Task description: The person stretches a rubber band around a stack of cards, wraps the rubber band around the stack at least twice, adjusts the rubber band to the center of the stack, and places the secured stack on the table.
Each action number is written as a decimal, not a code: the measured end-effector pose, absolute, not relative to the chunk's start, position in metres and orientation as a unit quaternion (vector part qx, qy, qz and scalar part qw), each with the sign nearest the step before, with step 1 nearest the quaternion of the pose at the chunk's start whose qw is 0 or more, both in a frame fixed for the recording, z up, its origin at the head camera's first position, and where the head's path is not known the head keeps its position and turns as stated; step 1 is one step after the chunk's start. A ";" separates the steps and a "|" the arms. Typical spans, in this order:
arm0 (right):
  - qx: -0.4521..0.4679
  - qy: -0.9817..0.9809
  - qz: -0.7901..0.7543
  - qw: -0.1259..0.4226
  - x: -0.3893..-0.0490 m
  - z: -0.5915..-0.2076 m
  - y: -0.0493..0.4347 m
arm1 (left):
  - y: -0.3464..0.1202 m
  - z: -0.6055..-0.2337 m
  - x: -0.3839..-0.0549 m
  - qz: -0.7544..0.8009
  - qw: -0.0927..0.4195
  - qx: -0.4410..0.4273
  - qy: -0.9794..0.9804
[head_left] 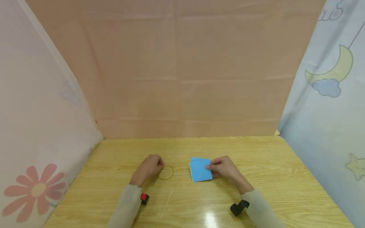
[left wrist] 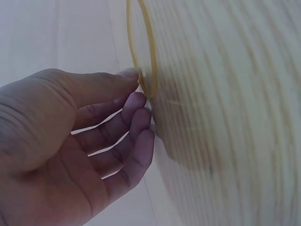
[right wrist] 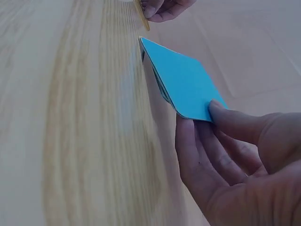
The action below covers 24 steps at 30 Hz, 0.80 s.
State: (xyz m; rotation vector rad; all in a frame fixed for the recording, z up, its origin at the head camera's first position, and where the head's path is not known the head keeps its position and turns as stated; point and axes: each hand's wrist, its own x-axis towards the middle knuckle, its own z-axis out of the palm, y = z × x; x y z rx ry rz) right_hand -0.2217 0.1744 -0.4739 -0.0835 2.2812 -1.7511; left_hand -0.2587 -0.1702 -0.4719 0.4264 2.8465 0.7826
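Between thumb and fingers, my right hand [head_left: 226,168] pinches a small stack of square blue cards [head_left: 201,170] by its right edge. The right wrist view shows the cards [right wrist: 181,80] tilted over the table, thumb on the top face and fingers underneath; several layers show along the edge. To the left, my left hand [head_left: 150,167] pinches a thin yellow rubber band [head_left: 173,172] at its near side. In the left wrist view the band [left wrist: 151,37] forms a long loop held at thumb and fingertip, close to the wood, the other fingers curled below.
The wooden table [head_left: 256,158] carries a thin pale streak [head_left: 167,202] in front of the left hand. A brown cloth backdrop [head_left: 176,79] stands along the far edge. Patterned cloths hang at the left [head_left: 37,110] and right [head_left: 328,126] sides.
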 end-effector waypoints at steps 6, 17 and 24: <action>-0.041 0.771 -0.618 0.146 -0.220 -0.476 0.181 | -0.170 -0.471 -0.259 0.249 0.085 0.144 0.954; -0.039 0.769 -0.620 0.150 -0.215 -0.480 0.190 | -0.168 -0.475 -0.254 0.230 0.109 0.217 0.942; -0.061 0.758 -0.631 0.155 -0.211 -0.480 0.197 | -0.165 -0.471 -0.250 0.288 0.092 0.230 0.925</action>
